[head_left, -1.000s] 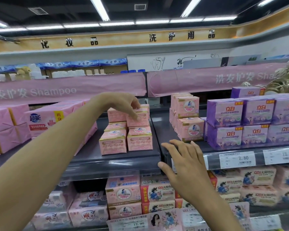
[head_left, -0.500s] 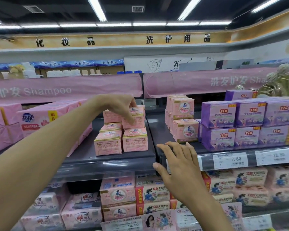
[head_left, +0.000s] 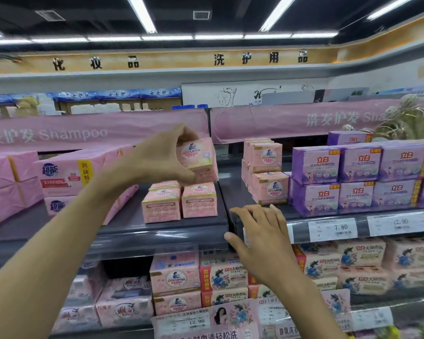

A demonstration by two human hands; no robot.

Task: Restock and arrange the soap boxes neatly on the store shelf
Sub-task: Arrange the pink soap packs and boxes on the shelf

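nearest to me in the head view, the right hand point(head_left: 262, 243) lies flat on the front lip of the dark grey metal shelf point(head_left: 157, 234), fingers straight and slightly spread, holding nothing. a white paper price tag point(head_left: 333, 230) reading 7.80 sits on the lip just right of it. below the lip i see a lower row of pale pink soap packs point(head_left: 174, 275) printed with a blue figure. further in, the left hand point(head_left: 157, 160) reaches over the shelf and grips a small pink cardboard soap box point(head_left: 198, 157), fingers curled over its top, thumb under it. the box is tilted and in the air, just above a cluster of matching pink soap boxes point(head_left: 199, 201) standing on the shelf. to the right stands a taller stack of pink boxes point(head_left: 267, 172), then purple cardboard boxes point(head_left: 357, 177) in two layers. to the left lie large pink wrapped bundles point(head_left: 61, 174). behind everything runs a pink fabric banner point(head_left: 83, 133) printed "shampoo".
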